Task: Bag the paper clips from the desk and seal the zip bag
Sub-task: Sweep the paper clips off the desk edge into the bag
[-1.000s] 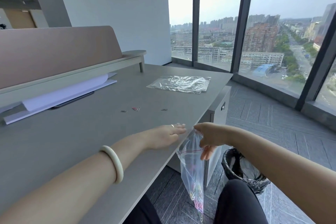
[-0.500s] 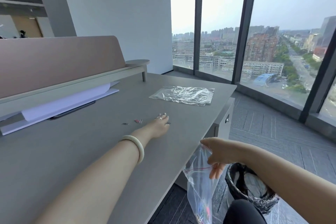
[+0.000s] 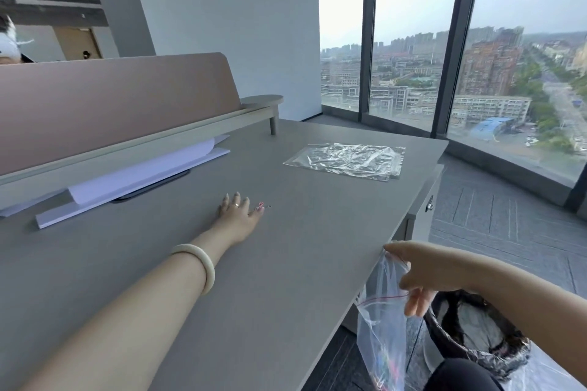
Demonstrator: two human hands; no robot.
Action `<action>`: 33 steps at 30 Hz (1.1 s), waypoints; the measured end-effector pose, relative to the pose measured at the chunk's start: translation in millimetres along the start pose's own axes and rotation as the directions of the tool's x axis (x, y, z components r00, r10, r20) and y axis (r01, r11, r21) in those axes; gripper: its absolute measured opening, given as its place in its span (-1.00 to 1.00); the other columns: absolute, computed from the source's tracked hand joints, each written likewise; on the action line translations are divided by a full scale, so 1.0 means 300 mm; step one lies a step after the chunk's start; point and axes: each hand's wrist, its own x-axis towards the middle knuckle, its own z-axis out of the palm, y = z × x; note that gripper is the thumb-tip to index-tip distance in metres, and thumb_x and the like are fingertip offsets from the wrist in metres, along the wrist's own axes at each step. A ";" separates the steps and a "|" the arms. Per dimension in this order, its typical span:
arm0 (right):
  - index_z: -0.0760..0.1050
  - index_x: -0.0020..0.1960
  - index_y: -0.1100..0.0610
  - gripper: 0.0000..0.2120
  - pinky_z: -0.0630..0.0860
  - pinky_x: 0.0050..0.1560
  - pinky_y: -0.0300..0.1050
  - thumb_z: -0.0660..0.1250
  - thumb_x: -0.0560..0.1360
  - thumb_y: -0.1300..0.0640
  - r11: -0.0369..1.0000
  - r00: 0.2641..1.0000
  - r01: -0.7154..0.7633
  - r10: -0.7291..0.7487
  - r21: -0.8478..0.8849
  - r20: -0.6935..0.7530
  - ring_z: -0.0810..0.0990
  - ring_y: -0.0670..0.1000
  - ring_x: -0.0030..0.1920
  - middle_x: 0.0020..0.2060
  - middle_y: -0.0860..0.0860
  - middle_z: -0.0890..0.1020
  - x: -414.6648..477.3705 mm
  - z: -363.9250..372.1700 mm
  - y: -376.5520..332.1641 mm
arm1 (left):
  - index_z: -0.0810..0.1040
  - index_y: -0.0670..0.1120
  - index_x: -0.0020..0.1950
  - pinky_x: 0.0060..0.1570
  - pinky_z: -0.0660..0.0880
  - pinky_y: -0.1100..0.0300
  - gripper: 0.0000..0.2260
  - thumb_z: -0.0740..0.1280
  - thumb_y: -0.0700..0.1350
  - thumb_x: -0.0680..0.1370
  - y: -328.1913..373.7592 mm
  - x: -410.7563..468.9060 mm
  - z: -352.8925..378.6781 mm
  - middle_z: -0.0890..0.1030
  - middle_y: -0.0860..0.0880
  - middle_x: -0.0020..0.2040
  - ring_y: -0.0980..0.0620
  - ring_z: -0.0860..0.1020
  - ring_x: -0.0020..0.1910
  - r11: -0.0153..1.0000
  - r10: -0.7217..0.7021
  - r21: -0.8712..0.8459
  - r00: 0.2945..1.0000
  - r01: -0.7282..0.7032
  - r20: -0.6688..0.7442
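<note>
Nearest to us, our right hand (image 3: 413, 273) pinches the mouth of the clear plastic zip bag with a red seal line (image 3: 382, 324). The thumb is on top and the fingers curl beneath, holding it at the edge of the grey desk (image 3: 286, 279). The bag hangs below the edge, above the black-lined waste bin (image 3: 482, 343), with coloured clips (image 3: 386, 371) already in its bottom.

A second ago our left hand (image 3: 236, 216) was at that bag mouth. It has since stretched well out across the desk, cream bangle (image 3: 197, 267) on the wrist, and lies flat with fingers straight and spread, gripping nothing. A pink paper clip (image 3: 260, 205) sits just beside its fingertips and a small dark clip (image 3: 269, 207) just past that. Whether another lies under the palm, we cannot tell.

We judge this a fresh reach for the last loose clips, so bagging is nearly finished and the sealing is not yet begun. Farther off lies a flat stack of empty clear bags (image 3: 346, 160).
</note>
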 end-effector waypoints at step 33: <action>-0.19 0.52 0.30 -0.50 0.61 -0.46 -0.14 -0.09 0.64 0.24 0.969 0.995 -0.099 0.101 0.226 0.006 0.62 0.05 -0.53 0.45 0.34 0.17 -0.080 -0.006 0.077 | 0.15 -0.22 0.49 0.47 0.16 0.19 -0.51 0.01 -0.41 0.54 0.509 -0.490 0.074 0.28 -0.11 0.49 0.01 0.26 0.48 0.500 0.484 -0.866 0.832 -0.012 0.269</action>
